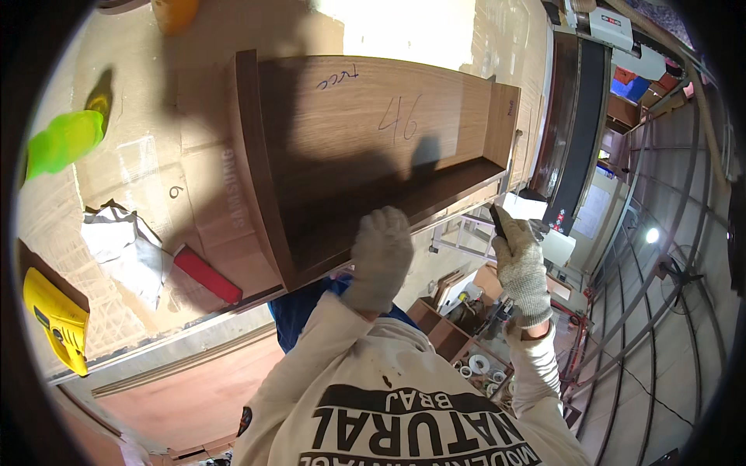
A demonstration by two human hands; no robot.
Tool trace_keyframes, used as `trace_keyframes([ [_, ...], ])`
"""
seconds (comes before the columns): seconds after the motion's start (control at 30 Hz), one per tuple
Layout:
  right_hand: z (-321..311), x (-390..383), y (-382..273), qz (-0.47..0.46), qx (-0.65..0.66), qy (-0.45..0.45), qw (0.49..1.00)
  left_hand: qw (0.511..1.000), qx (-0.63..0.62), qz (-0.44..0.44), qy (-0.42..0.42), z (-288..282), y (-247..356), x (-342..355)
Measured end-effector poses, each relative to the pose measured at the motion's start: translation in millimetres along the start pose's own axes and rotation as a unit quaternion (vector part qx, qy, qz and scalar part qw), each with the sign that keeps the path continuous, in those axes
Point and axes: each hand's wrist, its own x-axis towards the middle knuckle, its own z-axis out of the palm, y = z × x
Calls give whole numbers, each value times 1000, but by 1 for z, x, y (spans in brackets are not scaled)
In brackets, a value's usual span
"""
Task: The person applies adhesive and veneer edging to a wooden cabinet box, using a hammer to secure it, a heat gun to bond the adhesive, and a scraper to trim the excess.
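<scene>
A brown wood-grain box (pixel 357 132) with raised sides lies on the worktable, handwritten marks on its inner face. My left hand (pixel 382 252), in a pale knit glove, is at the box's near side, its fingers curled over that edge. To the right, my gloved right hand (pixel 519 260) is closed round a small dark, flat, narrow piece (pixel 497 221) beside the box's near right corner. The glove hides most of that piece, so I cannot make out its kind.
Cardboard (pixel 202 202) covers the worktable. On its left lie a crumpled white sheet (pixel 124 248), a red block (pixel 207 274), a yellow tool (pixel 58 318) and a bright green bottle (pixel 66 144). A dark-belted machine (pixel 579 132) stands at right; rolls of tape (pixel 478 363) sit below.
</scene>
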Motion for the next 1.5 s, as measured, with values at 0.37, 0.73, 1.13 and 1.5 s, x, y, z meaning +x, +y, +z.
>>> trace_keyframes([
  [0.37, 34, 45, -68, 118, 149, -311, 931, 996, 18, -46, 80, -7, -39, -68],
  [0.73, 69, 64, -48, -90, -147, -264, 949, 984, 57, -40, 162, 5, -54, -84],
  [1.13, 69, 65, -73, -118, -131, -297, 938, 987, 68, -33, 142, 9, -55, -90],
  [1.5, 77, 53, -54, -49, -113, -213, 969, 984, 75, -43, 156, 8, -54, -88],
])
